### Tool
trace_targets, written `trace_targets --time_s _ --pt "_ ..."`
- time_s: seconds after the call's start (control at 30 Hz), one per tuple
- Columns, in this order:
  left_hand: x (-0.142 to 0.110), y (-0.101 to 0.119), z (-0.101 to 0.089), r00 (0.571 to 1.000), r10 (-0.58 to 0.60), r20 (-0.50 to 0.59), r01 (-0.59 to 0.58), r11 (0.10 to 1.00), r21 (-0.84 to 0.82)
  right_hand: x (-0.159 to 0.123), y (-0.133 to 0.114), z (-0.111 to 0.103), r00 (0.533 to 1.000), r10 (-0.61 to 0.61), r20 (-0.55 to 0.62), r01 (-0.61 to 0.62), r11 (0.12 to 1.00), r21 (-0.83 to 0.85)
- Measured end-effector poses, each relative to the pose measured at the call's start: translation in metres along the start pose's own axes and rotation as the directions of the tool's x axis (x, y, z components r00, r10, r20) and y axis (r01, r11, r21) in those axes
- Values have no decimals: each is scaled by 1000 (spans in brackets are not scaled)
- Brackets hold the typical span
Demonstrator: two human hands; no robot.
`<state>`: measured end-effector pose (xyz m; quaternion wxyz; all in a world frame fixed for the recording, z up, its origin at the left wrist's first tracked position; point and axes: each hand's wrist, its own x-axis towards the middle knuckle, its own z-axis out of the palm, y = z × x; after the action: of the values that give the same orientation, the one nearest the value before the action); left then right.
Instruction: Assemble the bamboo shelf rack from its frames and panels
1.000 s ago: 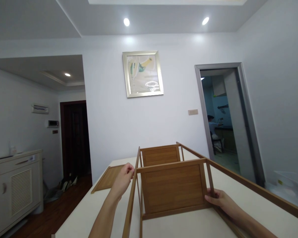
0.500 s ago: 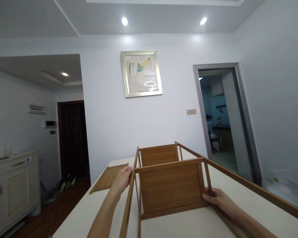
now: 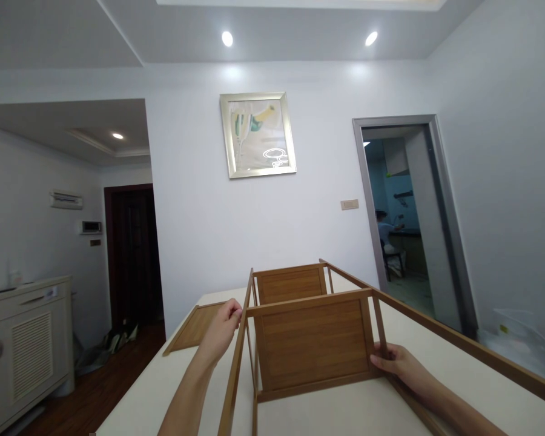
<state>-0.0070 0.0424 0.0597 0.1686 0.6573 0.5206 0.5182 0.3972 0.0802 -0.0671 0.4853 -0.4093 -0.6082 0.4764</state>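
Note:
A brown wooden frame, like a shelf unit lying on its side, rests on the white table (image 3: 140,402). One panel (image 3: 311,345) spans its middle and another panel (image 3: 291,285) stands at its far end. My left hand (image 3: 227,321) is at the outer side of the left long rail (image 3: 238,357), level with the middle panel, its fingers pinched together. What they hold, if anything, is hidden. My right hand (image 3: 394,360) grips the right edge of the frame, thumb towards the middle panel's lower right corner and fingers behind a crosspiece (image 3: 380,324).
A loose wooden panel (image 3: 193,329) lies flat on the table to the left. The wall stands just beyond the table. A pale cabinet (image 3: 31,339) is at far left, a clear plastic box (image 3: 518,333) at far right. Through the doorway, a person (image 3: 385,233) sits.
My left hand has turned and lifted slightly at the rail, its fingers still pinched. My right hand and the wooden frame stay where they were.

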Motion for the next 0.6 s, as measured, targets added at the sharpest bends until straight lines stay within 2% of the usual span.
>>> trace_targets --time_s 0.13,0.23,0.43,0.6 --pt "2 -1 -1 999 42 -11 -42 999 10 2 4 -2 1000 5 -17 -6 1000 -12" --pt "4 -6 -1 996 89 -25 -88 995 41 5 7 -5 1000 19 25 -19 1000 3" --pt "5 -10 -2 990 139 -33 -136 986 93 5 5 -5 1000 -4 21 4 1000 13" --pt "3 -14 0 993 113 -48 -111 993 42 2 3 -3 1000 9 14 -9 1000 7"
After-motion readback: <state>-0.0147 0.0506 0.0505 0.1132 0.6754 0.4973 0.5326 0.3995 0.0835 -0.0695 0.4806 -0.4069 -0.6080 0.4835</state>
